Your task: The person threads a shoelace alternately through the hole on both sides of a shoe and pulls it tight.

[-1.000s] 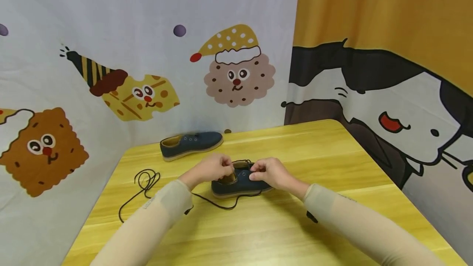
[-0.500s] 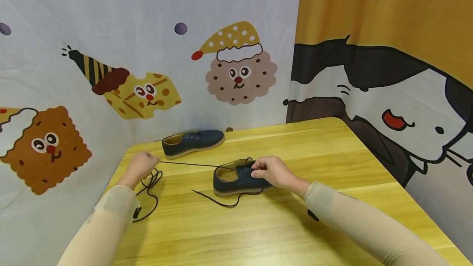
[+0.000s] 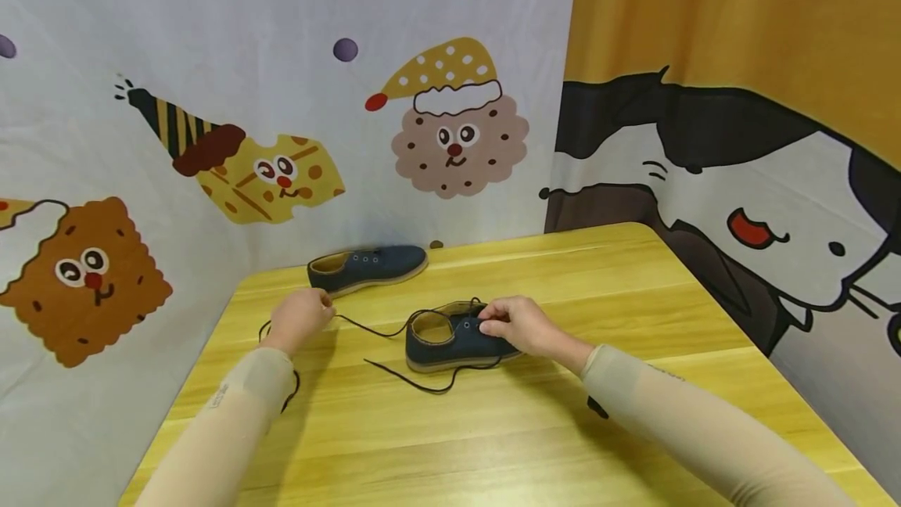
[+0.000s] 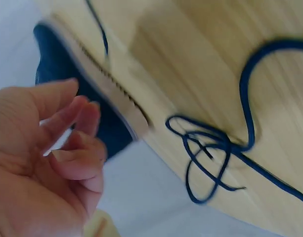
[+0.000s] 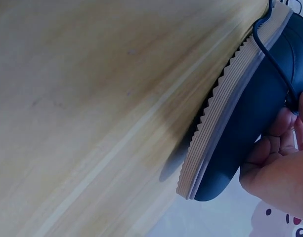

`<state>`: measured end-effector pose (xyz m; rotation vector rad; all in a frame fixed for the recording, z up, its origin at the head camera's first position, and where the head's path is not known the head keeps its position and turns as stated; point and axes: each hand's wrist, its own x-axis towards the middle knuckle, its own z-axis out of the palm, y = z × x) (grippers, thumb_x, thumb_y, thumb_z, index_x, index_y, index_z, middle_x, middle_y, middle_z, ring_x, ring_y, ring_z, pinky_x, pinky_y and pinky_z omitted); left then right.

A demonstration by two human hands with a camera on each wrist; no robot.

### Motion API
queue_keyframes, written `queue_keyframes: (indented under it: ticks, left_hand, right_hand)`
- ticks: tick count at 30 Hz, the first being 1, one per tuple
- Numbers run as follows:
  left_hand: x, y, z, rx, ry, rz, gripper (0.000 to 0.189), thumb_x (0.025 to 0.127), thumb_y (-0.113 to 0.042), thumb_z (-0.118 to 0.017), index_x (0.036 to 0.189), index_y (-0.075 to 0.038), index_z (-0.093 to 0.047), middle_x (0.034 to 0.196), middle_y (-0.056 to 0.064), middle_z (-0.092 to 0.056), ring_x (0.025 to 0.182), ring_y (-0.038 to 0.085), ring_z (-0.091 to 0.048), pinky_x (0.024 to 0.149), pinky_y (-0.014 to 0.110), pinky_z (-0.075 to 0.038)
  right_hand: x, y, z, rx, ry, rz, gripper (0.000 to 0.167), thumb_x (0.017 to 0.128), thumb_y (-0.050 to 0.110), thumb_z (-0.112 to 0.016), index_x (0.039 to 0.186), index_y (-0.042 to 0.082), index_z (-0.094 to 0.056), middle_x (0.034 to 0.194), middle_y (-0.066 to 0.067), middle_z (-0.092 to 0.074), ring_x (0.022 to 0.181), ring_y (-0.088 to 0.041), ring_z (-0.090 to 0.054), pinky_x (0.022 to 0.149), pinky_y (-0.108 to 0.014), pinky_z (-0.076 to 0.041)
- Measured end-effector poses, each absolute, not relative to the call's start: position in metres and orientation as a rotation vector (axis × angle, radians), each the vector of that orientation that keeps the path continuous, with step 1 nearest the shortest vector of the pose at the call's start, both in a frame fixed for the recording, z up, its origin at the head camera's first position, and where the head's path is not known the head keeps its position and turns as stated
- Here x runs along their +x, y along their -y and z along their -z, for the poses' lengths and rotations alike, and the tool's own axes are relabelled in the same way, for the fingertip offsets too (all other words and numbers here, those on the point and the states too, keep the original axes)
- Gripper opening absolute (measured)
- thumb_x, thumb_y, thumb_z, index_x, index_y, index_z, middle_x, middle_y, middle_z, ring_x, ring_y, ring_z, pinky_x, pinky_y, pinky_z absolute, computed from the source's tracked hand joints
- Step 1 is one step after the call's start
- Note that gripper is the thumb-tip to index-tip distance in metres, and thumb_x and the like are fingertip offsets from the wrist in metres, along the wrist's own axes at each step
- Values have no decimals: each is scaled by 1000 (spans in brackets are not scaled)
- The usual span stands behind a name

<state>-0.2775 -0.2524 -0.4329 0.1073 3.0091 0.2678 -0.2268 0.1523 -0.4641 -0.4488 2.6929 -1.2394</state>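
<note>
A navy lace-up shoe (image 3: 450, 354) with a tan lining stands in the middle of the table. My right hand (image 3: 521, 325) pinches its upper beside the eyelets with thumb and forefinger. In the right wrist view, a dark lace (image 5: 272, 57) runs down over the shoe's side near those fingers. One lace end (image 3: 422, 388) lies on the table in front. Another slack lace stretch (image 3: 380, 331) leads left from the opening toward my left hand (image 3: 301, 321). In the left wrist view its fingers (image 4: 82, 153) are loosely bent, with nothing visible between them.
A second navy shoe (image 3: 387, 264), its eyelets bare, stands at the table's back left edge. A loose coiled lace (image 4: 205, 153) lies near my left hand. A printed curtain (image 3: 281, 61) hangs behind the yellow wooden table (image 3: 436, 452).
My left hand pulled a lace out leftward from the shoe, then came back slightly right. The lace went from taut to slack. My right hand stayed at the shoe.
</note>
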Motion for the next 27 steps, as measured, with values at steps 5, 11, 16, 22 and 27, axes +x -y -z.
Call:
queue_keyframes:
  ticks: [5, 11, 16, 22, 27]
  left_hand:
    - [-271, 228, 440, 392, -3092, -173, 13, 91, -30, -72, 95, -18, -72, 89, 1, -72, 74, 18, -64, 63, 40, -52]
    - [-251, 206, 443, 710, -2852, -180, 26, 67, -39, -88, 80, -27, -69, 80, -13, -65, 74, 8, -56, 70, 34, -49]
    - [-238, 199, 458, 861, -2814, -135, 24, 67, -33, -89, 81, -24, -72, 82, -13, -69, 75, 5, -58, 71, 32, -52]
    - [-229, 194, 464, 949, -2828, -94, 25, 72, -14, -85, 66, -22, -62, 65, -14, -53, 62, 6, -46, 60, 26, -41]
    - [-223, 194, 464, 826, -2770, -86, 20, 87, -10, -73, 76, -17, -57, 71, -8, -51, 67, 11, -46, 64, 30, -41]
  right_hand:
    - [-228, -152, 464, -475, -2691, 1229, 10, 93, 26, -68, 102, 24, -72, 97, 5, -71, 82, -8, -63, 71, -25, -53]
    - [-229, -154, 460, -488, -2694, 1228, 12, 94, 25, -68, 104, 23, -72, 98, 4, -71, 83, -9, -63, 72, -26, -53]
    - [-232, -156, 459, -489, -2700, 1194, 13, 97, 25, -64, 107, 24, -72, 102, 4, -71, 86, -8, -63, 73, -27, -53]
    - [-235, -157, 459, -452, -2707, 1181, 15, 100, 22, -59, 111, 20, -69, 105, 0, -71, 87, -10, -63, 75, -29, -54]
    - [-236, -157, 460, -395, -2645, 1265, 17, 101, 24, -58, 117, 19, -58, 97, -1, -70, 84, -15, -63, 69, -31, -50]
